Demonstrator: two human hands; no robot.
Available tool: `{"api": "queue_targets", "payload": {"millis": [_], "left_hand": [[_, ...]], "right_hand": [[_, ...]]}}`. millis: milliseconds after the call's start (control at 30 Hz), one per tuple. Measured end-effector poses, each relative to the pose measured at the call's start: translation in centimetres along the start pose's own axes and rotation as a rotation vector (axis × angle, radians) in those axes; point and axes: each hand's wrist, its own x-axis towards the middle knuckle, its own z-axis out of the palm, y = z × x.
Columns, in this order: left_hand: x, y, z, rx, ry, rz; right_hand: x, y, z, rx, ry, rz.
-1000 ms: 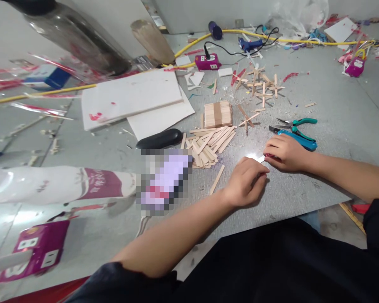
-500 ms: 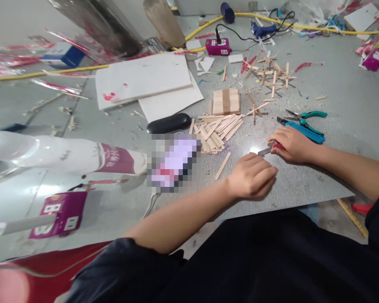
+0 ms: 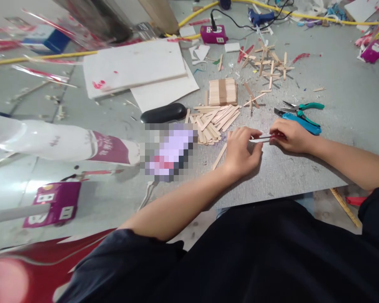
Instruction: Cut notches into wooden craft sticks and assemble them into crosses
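My right hand (image 3: 289, 135) is closed on a red-handled cutter knife (image 3: 273, 135) whose blade points left. My left hand (image 3: 241, 150) has its fingers curled and pinches a small wooden stick (image 3: 256, 138) right at the blade tip. Both hands rest on a grey metal sheet (image 3: 287, 176). One loose stick (image 3: 219, 156) lies just left of my left hand. A pile of flat wooden sticks (image 3: 214, 123) lies beyond it, with a glued square of sticks (image 3: 222, 91) behind.
Teal pliers (image 3: 303, 107) and a blue tool (image 3: 300, 122) lie just beyond my right hand. A black case (image 3: 163, 112), a blurred phone (image 3: 169, 151), white boards (image 3: 134, 65), a white bottle (image 3: 60, 143), stick crosses (image 3: 268, 63), a purple power strip (image 3: 212, 34) and a glue gun (image 3: 260, 17) lie around.
My left hand rose from a loose fist near the sheet's edge and moved up to the knife tip, pinching there. My right hand stayed on the knife. The camera tilted downward.
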Motion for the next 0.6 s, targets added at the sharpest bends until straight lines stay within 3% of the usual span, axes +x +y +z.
{"api": "queue_targets", "payload": {"millis": [100,167,233,333,400,467,533,600], "left_hand": [[-0.1,-0.3,-0.6,0.031,0.159,0.098],[-0.1,-0.4,-1.0,0.04,0.179,0.219],[-0.4,0.3,-1.2,-0.005,0.005,0.404],[-1.5,2.6,-0.4,-0.238,-0.406,0.705],[-2.2,4.1,0.4,-0.272,-0.531,0.866],[-2.7,4.8,0.9,-0.243,-0.555,0.982],[-2.7,4.8,1.0,-0.209,-0.51,0.946],[-2.5,4.3,0.8,-0.226,-0.427,0.702]], "right_hand": [[0.1,0.6,0.2,0.015,0.131,0.074],[0.3,0.9,0.3,0.043,0.28,0.158],[0.4,1.1,0.5,0.078,0.424,0.237],[0.7,1.3,0.8,0.126,0.563,0.282],[0.8,1.4,1.0,0.148,0.603,0.269],[0.9,1.4,1.0,0.163,0.623,0.257],[1.0,1.3,0.9,0.192,0.653,0.261],[1.1,1.0,0.7,0.263,0.7,0.28]]}}
